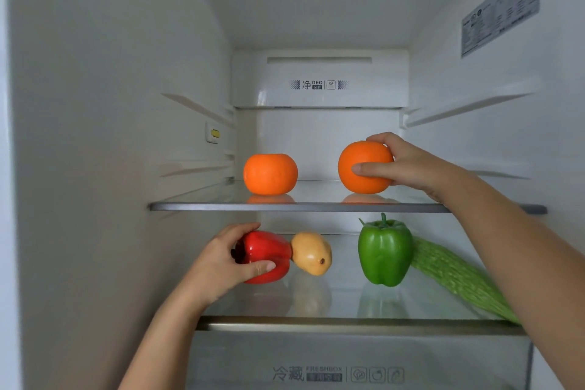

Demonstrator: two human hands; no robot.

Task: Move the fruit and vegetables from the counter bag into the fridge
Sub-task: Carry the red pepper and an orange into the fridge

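Inside the open fridge (95, 104), an orange (361, 153) is gripped by the right hand (411, 165) at centre right of the frame. The thumb is pressed across its front, the fingers are curled over its top and far side, and it sits on the upper glass shelf (316, 207). A second orange (270, 173) is seen to its left on the same shelf, well apart. At lower left, a red pepper (269, 250) is held by the left hand (218, 263), with the thumb laid under its front and the fingers wrapped over its top, above the lower shelf (348, 323). A yellow fruit (311, 253) is set right against the pepper's right side. Further right, a green pepper (384, 253) stands upright, and a long green gourd (459, 279) is laid slanting toward the lower right corner.
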